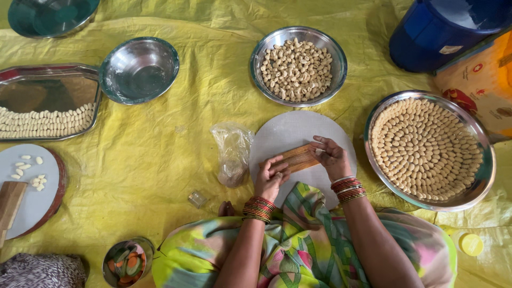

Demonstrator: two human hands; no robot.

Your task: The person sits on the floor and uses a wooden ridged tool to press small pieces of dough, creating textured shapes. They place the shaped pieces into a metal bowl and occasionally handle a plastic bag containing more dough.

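Both hands [301, 168] pinch one wooden comb [298, 158] — between them, on board [288, 128].

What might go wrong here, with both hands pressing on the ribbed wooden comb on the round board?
The wooden comb lies tilted under the left hand and right hand; it may slip on the round board. The full tray of shaped pieces sits close to the right forearm and might get nudged.

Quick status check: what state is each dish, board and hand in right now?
Left hand: pressing on comb.
Right hand: steadying comb.
Comb: flat on round board.
Middle bowl: full of loose pieces.
Right plate: filled in rings.
Left bowl: empty.
Tray: partly filled with rows.
Bag: crumpled.
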